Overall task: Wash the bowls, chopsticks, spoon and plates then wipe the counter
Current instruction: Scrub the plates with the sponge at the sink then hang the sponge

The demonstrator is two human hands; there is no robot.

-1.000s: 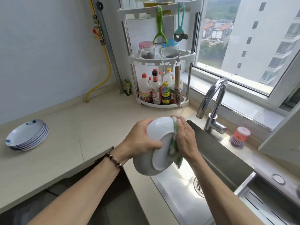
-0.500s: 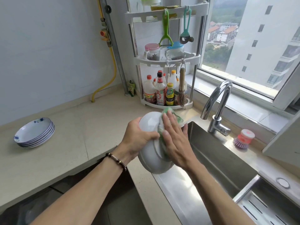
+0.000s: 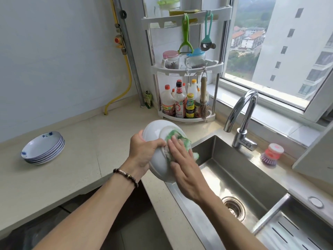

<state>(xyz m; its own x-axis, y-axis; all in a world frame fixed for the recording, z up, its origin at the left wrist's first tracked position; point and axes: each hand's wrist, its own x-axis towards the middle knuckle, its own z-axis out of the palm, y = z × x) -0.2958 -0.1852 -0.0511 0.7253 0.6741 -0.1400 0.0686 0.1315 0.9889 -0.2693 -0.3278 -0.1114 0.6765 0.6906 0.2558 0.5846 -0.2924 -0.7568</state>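
The person has a white bowl (image 3: 156,141) tipped on its side, bottom facing the camera, held up over the near-left corner of the sink (image 3: 239,177). Left hand (image 3: 144,150) is wrapped around the bowl's rim, thumb curled over the outside, so it's a proper grip. Right hand (image 3: 182,165) lies flat with fingers straight, pressing a green scrubbing cloth (image 3: 180,139) against the bowl's base. Can't really tell how much of the cloth is tucked under the palm. Off to the left on the counter (image 3: 81,150) there's a stack of white plates (image 3: 43,147) with blue markings, well apart from the sink. The faucet (image 3: 241,116) stands behind the sink, with a pink dish brush (image 3: 272,154) just beside it.
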